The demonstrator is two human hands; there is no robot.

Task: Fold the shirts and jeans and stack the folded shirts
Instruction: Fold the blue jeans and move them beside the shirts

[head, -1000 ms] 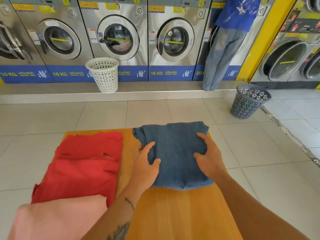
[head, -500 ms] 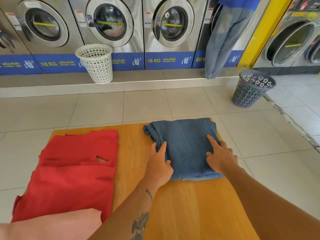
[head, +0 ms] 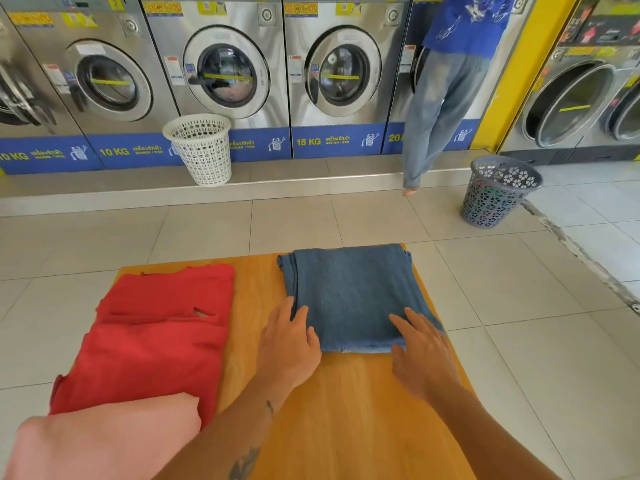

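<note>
A folded blue garment (head: 353, 292) lies on the far right part of the wooden table (head: 349, 410). My left hand (head: 289, 341) rests flat at its near left corner, fingers spread on the cloth edge. My right hand (head: 420, 351) lies flat on its near right corner. Neither hand grips anything. A red shirt (head: 152, 334) lies spread over the table's left side, hanging past the edge. A pink cloth (head: 100, 441) covers the near left corner, over the red shirt's near end.
A row of washing machines (head: 221, 71) lines the back wall. A white basket (head: 201, 147) stands on the step before them, a grey basket (head: 498, 190) on the floor at right. A person in a blue top (head: 446, 98) stands at a machine. Tiled floor surrounds the table.
Both hands slid back toward me along the blue garment, from its middle to its near corners. The head view tilted down, then up again.
</note>
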